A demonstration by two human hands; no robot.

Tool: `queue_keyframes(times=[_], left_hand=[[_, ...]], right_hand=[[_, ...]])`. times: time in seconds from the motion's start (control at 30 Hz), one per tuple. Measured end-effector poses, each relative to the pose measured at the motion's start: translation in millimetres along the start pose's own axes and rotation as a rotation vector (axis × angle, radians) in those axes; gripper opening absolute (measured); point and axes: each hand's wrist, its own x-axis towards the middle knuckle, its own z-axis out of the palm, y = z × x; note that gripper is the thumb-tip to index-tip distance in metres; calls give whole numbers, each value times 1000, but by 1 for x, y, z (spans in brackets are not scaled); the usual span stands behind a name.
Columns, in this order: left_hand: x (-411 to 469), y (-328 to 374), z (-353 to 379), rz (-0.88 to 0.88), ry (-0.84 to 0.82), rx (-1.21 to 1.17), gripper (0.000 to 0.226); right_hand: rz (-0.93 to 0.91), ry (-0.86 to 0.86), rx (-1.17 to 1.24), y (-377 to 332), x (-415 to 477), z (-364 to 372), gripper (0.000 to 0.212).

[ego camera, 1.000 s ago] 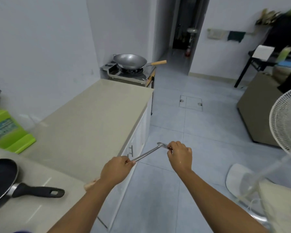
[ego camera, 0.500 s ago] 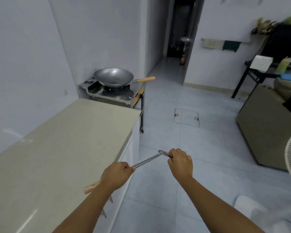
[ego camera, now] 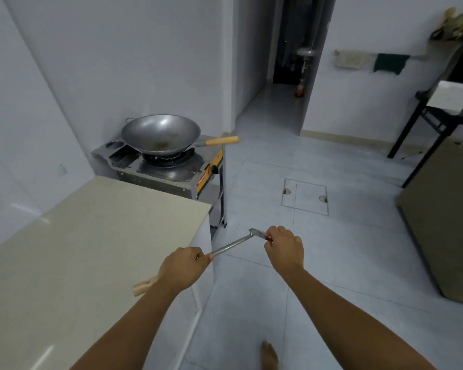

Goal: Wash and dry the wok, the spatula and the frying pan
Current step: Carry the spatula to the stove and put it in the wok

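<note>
Steel spatula [ego camera: 230, 246] held in both hands, a person stands at the end of a beige counter [ego camera: 91, 249], facing the stove [ego camera: 166, 169]. The left hand [ego camera: 182, 268] is curled round the shaft just above its wooden end. The right hand [ego camera: 285, 248] pinches the blade, which it largely hides. The tool hangs level over the floor tiles, just beside the counter's corner.

Ahead, well apart from the hands, the wok [ego camera: 161, 136] sits on the burner, its wooden handle pointing right. A brownish patch shows in its bowl, which suggests it has not yet been washed. The frying pan is out of view, as is any sink.

The spatula looks to be the step in hand, though whether it is wet, dry or being wiped cannot be told. The next move likely calls for putting it down, freeing a hand and lifting the wok by its handle. Cloths [ego camera: 353, 60] hang on the far wall.
</note>
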Motion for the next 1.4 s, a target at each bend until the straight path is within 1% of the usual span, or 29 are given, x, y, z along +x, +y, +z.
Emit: queue_keyframes(times=[0.13,0.33,0.43,0.57,0.67,0.77,0.8,0.87,1.0,1.07,1.17,1.3,1.33,1.4], left_hand=[[55,15,-8,-99,54,-19,42],[114,32,-30,-272,156,5,41],[132,29,-42,-370,200,19,42],[160,17,-57,-487,306,21,43],[182,1,-68,-559,354,-5,43],[212,-17,-83,-617,422,-45,43],[224,-22,-90,-626,436,-48,43],[249,-26,-105,-644,463,-55,43],[300,-32,-135,-642,525,-75,42],[324,-37,-147,-629,514,-79,42],[353,-36,-152,-645,497,-89,41],[391,-36,-150,-697,456,-84,38],[401,-35,-149,-707,439,-79,37],[420,-30,-145,-742,416,-91,33]], right_hand=[[-85,-88,47,7,79,16,11],[-310,-116,161,-9,188,41,4],[-372,-151,240,-28,225,58,5],[-520,-195,276,-61,278,78,10],[-645,-197,243,-94,315,94,9],[-797,-156,186,-128,358,110,16],[-816,-179,192,-138,374,115,13],[-820,-186,234,-158,407,123,6],[-836,-166,246,-190,470,134,13],[-831,-162,276,-199,494,141,14],[-816,-209,279,-201,519,155,16],[-828,-273,263,-196,544,172,27],[-830,-290,238,-193,549,175,29],[-809,-386,145,-186,556,181,34]])
